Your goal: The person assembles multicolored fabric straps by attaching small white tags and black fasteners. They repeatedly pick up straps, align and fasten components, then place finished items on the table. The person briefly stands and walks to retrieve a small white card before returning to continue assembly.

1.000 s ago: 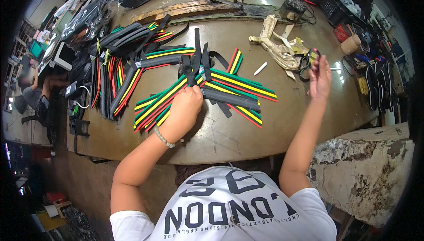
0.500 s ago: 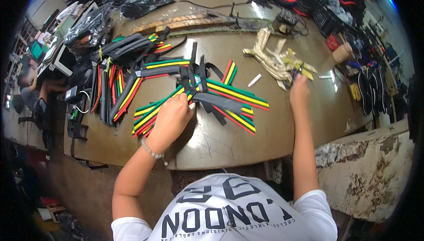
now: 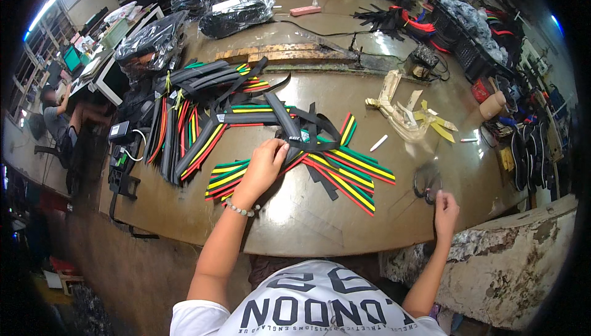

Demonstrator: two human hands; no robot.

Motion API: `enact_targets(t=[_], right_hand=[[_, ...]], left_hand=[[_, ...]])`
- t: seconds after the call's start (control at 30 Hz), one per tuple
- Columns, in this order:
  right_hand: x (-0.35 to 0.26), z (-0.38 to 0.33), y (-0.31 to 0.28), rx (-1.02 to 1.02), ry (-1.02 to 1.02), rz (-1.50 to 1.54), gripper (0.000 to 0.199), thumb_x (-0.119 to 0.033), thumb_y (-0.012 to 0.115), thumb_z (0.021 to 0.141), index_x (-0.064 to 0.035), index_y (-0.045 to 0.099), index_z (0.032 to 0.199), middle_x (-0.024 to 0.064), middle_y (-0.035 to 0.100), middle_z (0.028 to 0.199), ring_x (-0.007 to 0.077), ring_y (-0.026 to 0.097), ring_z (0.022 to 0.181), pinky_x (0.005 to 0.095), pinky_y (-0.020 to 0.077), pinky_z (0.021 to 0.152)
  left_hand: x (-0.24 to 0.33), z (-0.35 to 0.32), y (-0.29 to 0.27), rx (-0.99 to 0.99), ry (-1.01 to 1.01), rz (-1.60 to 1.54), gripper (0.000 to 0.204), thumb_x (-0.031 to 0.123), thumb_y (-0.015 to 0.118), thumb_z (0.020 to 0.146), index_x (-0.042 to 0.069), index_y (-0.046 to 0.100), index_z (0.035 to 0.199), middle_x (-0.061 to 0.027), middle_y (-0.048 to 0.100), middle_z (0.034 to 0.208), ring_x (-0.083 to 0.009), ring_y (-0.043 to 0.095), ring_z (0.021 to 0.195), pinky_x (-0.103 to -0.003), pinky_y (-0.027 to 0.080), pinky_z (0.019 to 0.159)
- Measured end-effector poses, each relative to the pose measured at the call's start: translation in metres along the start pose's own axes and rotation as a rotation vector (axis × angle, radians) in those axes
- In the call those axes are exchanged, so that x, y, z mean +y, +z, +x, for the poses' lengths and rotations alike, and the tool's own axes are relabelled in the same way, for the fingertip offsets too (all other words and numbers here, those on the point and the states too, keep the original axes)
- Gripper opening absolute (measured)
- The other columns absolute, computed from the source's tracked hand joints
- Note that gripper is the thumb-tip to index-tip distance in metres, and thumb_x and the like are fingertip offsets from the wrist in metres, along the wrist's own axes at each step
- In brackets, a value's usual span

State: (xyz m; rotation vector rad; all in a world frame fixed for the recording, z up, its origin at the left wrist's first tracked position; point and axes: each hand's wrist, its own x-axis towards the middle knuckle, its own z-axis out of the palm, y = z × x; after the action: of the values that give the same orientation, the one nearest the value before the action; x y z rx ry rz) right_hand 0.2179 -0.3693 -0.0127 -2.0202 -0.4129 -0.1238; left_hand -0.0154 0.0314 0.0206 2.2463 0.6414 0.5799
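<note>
My left hand (image 3: 261,166) is closed at the crossing of a heap of webbing straps, its fingertips pinching the bundle. The straps (image 3: 354,170) have green, yellow, red and black stripes and fan out to both sides; plain black straps (image 3: 282,116) lie over them. At the table's right, my right hand (image 3: 447,211) has its fingers curled at the edge of a motion-blurred dark tool with looped handles, apparently scissors (image 3: 426,185). Beyond it lie crumpled beige and yellow strips (image 3: 400,120).
A white marker (image 3: 378,143) lies between the straps and beige strips. Bundled dark straps (image 3: 203,77) are piled at left, near plastic-wrapped packs (image 3: 151,43). A wooden bar (image 3: 283,52) crosses behind, with a dark block (image 3: 422,62) at its end. Another person (image 3: 58,105) sits far left.
My right hand has moved from the beige strips toward the table's near right edge, with the dark looped tool. My left hand stays at the strap bundle; the view has shifted.
</note>
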Motion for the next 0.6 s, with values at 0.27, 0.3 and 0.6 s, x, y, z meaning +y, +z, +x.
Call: enact_targets(t=[0.27,0.3,0.6], right_hand=[[-0.137,0.011,0.093,-0.354,0.001,0.581,0.019,-0.023,0.055,0.098,-0.0044,0.058,0.096,0.0035,0.061,0.081,0.0105,0.060,0.072,0.0238,0.0498,0.067],[-0.153,0.008,0.123,-0.493,-0.010,0.630,0.018,-0.021,0.056,0.097,-0.0025,0.058,0.098,0.0055,0.062,0.083,0.0143,0.065,0.077,0.0269,0.0533,0.072],[-0.164,-0.017,0.269,-0.632,-0.094,0.599,0.020,-0.015,0.054,0.097,0.0033,0.053,0.090,0.0094,0.064,0.090,0.0118,0.064,0.083,0.0253,0.0529,0.075]], left_hand=[[-0.014,0.000,0.000,-0.027,-0.108,-0.193,0.037,0.022,0.078,0.078,-0.005,0.067,0.100,-0.0124,0.066,0.084,-0.0137,0.058,0.070,-0.028,0.049,0.067],[-0.013,0.000,0.002,-0.021,-0.121,-0.190,0.035,0.021,0.078,0.078,-0.005,0.067,0.099,-0.0122,0.066,0.083,-0.0137,0.058,0.069,-0.029,0.049,0.066],[-0.007,0.003,0.014,0.137,-0.148,-0.141,0.024,0.018,0.072,0.082,-0.004,0.069,0.089,-0.0088,0.067,0.072,-0.0091,0.057,0.063,-0.025,0.047,0.059]])
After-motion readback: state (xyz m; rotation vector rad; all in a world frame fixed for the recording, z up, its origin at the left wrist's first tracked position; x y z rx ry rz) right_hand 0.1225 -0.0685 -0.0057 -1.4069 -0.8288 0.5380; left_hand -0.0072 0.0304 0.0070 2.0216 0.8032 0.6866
